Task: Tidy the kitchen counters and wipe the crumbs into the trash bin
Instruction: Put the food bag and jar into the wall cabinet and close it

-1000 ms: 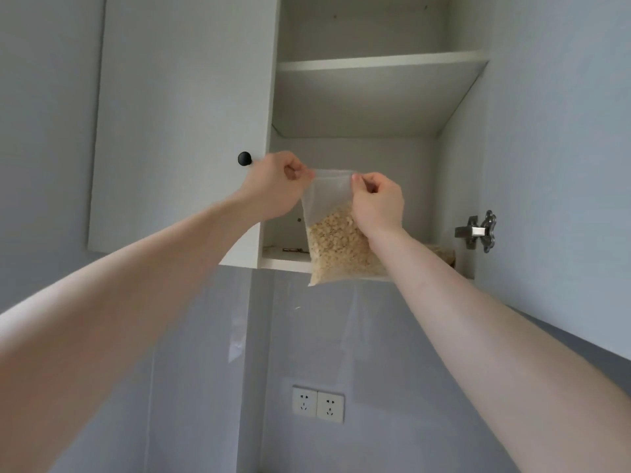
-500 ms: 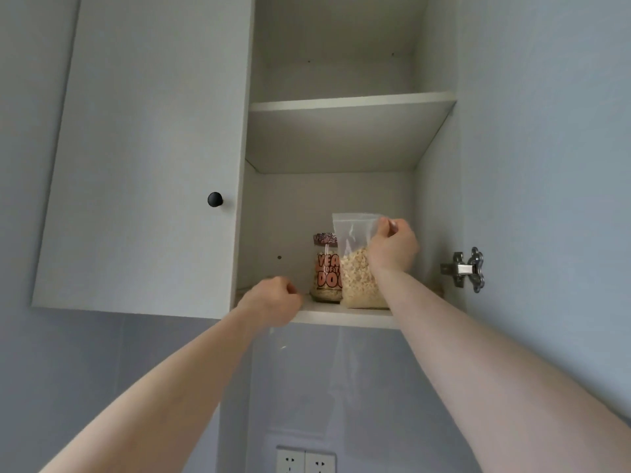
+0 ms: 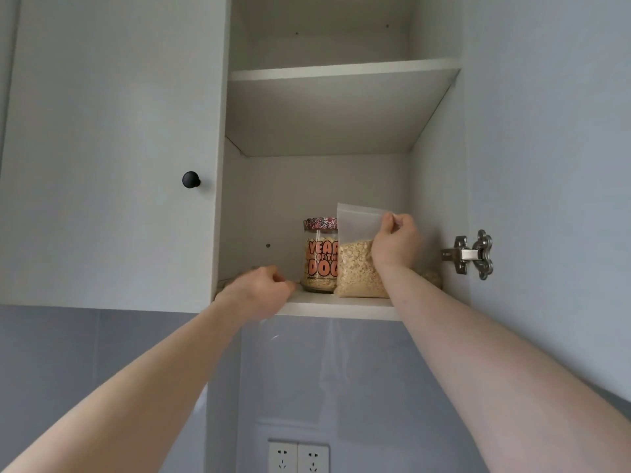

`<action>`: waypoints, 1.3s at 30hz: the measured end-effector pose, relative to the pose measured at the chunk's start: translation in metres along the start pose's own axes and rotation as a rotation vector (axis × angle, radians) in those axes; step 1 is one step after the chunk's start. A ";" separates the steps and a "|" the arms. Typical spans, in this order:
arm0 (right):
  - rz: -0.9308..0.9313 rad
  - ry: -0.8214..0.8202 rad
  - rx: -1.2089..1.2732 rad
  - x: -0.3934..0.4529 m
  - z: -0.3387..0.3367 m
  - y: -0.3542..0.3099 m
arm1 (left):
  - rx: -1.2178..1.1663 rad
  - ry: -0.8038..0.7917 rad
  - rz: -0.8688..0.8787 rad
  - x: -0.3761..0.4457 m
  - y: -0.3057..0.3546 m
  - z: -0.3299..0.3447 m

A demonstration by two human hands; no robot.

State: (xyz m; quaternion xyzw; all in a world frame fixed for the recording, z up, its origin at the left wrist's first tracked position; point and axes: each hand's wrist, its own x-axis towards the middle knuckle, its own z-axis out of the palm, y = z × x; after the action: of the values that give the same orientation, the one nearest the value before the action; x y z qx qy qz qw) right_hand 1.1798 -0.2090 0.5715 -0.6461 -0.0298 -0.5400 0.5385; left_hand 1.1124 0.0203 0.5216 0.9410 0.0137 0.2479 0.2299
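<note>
A second ago you held the clear zip-top plastic bag of pale oat flakes (image 3: 356, 264) in the air with both hands, in front of the open wall cabinet; now it stands upright on the white lower cabinet shelf (image 3: 341, 307), touching the printed glass jar with the patterned lid (image 3: 319, 256) on its left. Your right hand (image 3: 396, 242) is still pinched on the bag's top right corner, steadying it. Your left hand (image 3: 261, 290) has let go and rests on the shelf's front edge, fingers curled loosely and holding nothing that shows. That looks like one item put away in the tidying step; the crumb wiping (with no worktop or trash bin in view) is not yet begun as far as these views tell. The bag is soft and top-light, so it may slump when you release it.

The shelf is smooth and white, with some loose pale material at its right back corner. The white upper shelf (image 3: 341, 68) is bare. The closed white door with a black round knob (image 3: 190, 179) sits to the left, a metal hinge (image 3: 473, 254) on the open door to the right, and a twin white wall socket (image 3: 298, 457) on the glossy grey backsplash below
</note>
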 end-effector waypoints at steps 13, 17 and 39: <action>-0.293 -0.269 -0.167 -0.062 -0.054 -0.014 | 0.063 0.043 0.032 -0.009 0.001 0.000; -0.421 -0.447 -0.426 -0.084 -0.074 -0.001 | 0.066 0.079 0.034 -0.013 0.003 -0.001; -0.624 -0.427 -0.767 -0.156 -0.097 0.016 | 0.220 0.317 0.357 -0.107 -0.030 0.056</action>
State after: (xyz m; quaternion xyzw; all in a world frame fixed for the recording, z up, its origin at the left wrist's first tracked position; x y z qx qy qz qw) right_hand 1.0604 -0.2015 0.4315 -0.8523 -0.1299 -0.5032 0.0597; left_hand 1.0473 0.0085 0.4161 0.8972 -0.0901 0.4260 0.0739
